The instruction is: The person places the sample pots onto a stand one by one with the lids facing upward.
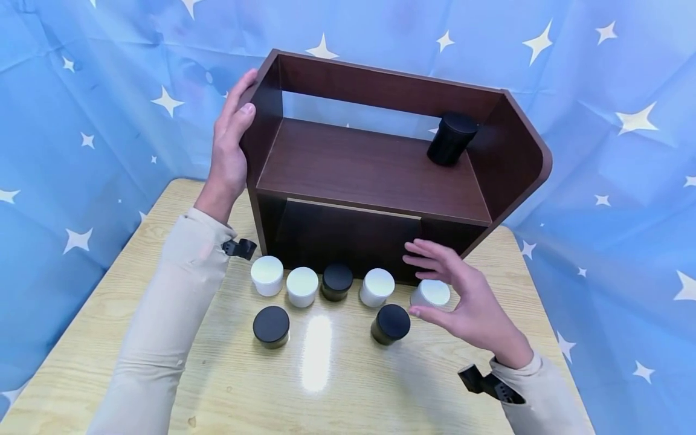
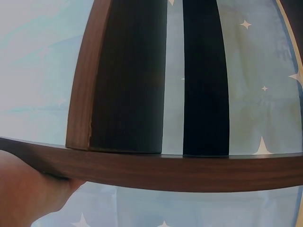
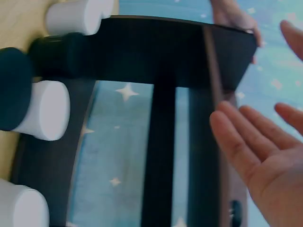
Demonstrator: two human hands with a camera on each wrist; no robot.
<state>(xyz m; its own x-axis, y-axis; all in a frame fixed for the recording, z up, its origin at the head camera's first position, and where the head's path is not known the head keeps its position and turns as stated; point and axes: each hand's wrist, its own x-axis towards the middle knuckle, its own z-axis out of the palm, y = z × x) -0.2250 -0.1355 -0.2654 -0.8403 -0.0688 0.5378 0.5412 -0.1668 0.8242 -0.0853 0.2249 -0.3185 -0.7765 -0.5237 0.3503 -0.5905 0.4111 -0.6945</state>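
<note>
A dark brown two-level shelf [image 1: 375, 166] stands on the table. Against its left side panel [image 2: 199, 175] rests my left hand [image 1: 231, 145], fingers fairly straight along the outer face. My right hand [image 1: 462, 296] is open with fingers and thumb apart, around the rightmost white jar [image 1: 435, 292]; whether it touches the jar cannot be told. In the right wrist view the right hand's fingers [image 3: 255, 137] are extended, holding nothing. A tall black jar or stack [image 1: 451, 139] is at the right of the upper level, its top portion slightly offset.
White jars [image 1: 267, 275] and a black jar [image 1: 336, 281] line the shelf's front base. Two more black jars stand nearer, one left [image 1: 271, 327] and one right [image 1: 390, 324], on the wooden table [image 1: 228, 386]. A blue star-patterned cloth [image 1: 119, 90] surrounds the table.
</note>
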